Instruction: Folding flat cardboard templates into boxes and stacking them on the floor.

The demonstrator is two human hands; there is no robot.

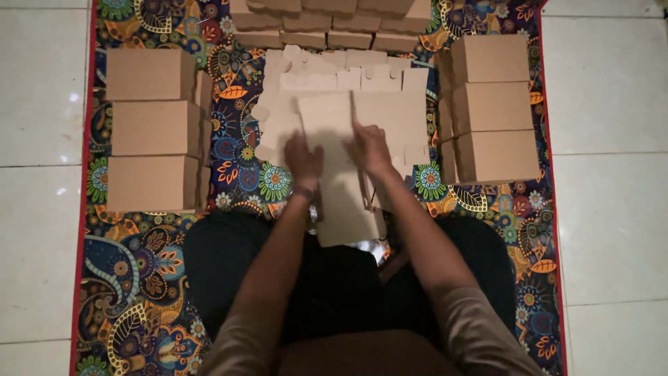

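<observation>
Mid-fold, frame centre: left hand point(303, 161) & right hand point(371, 147), fingers flat, unclenched, press the flat tan die-cut cardboard box blank point(344, 202). Gripping nothing. Next probably needs side flaps raised w/ panel held down.

Six side boxes point(152, 75), two hands point(304, 161)

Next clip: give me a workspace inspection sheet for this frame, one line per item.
Surface: patterned mat with a red edge, on pale floor tiles.
Job's things: flat cardboard blank under both hands, atop a pile of flat blanks.
Clutter: folded boxes stacked at left, at right, and at the far edge.
Grippers: left hand and right hand press flat on the blank, fingers spread.
Cables: nothing seen.
Surroundings: dim light; the person's dark lap.
</observation>
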